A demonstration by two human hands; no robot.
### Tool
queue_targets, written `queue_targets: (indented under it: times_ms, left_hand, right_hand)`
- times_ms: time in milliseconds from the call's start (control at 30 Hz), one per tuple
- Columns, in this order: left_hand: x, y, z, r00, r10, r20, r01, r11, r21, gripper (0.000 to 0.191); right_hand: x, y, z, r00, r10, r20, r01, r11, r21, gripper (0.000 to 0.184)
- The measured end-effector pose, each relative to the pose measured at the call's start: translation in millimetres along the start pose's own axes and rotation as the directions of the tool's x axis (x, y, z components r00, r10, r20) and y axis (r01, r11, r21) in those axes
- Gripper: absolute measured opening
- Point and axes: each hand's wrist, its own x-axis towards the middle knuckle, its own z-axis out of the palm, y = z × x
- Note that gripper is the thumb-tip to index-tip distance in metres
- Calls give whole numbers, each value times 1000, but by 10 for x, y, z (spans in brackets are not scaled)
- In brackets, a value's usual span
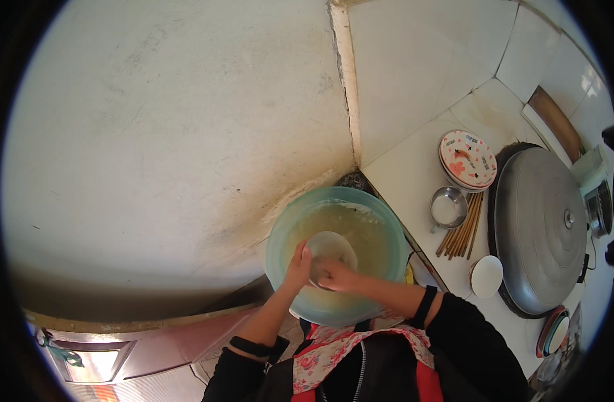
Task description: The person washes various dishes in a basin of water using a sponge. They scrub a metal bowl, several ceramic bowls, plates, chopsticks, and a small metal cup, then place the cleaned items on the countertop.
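A light green plastic basin (281, 231) with cloudy, yellowish water stands before me. Over the water I hold a round, greyish bowl (332, 243), tilted. My left hand (300, 266) grips its left rim, thumb on the edge. My right hand (337, 275) is inside or against the near part of the bowl, its fingers bent and slightly blurred; whether it holds a cloth or anything else cannot be told.
Right of the basin, a tiled counter (402, 176) bears stacked patterned plates (468, 160), a small metal bowl (448, 207), wooden chopsticks (465, 228), a white bowl (486, 276) and a large lidded pan (538, 226). A wall (186, 151) rises at left.
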Motion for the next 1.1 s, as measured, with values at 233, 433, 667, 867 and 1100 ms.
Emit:
queue_targets:
  times_ms: [233,433,667,867,1100]
  left_hand:
    - [-21,244,-232,983,79,167,-96,991,93,47]
    - [19,391,-380,973,27,228,-46,996,80,46]
    - [106,201,-445,926,376,-4,-365,900,238,41]
    - [189,137,-366,875,464,-138,-422,871,253,39]
    - [-96,393,-417,817,574,-57,-495,748,441,45]
  right_hand:
    - [31,142,-524,725,-655,214,466,237,-852,31]
    - [240,61,-565,757,-620,206,390,177,-903,41]
    - [5,29,-2,901,-354,-251,47,655,-754,40]
    - [-128,80,114,975,-43,-218,39,999,-24,47]
    - [-409,163,-335,993,-94,-64,78,972,-221,46]
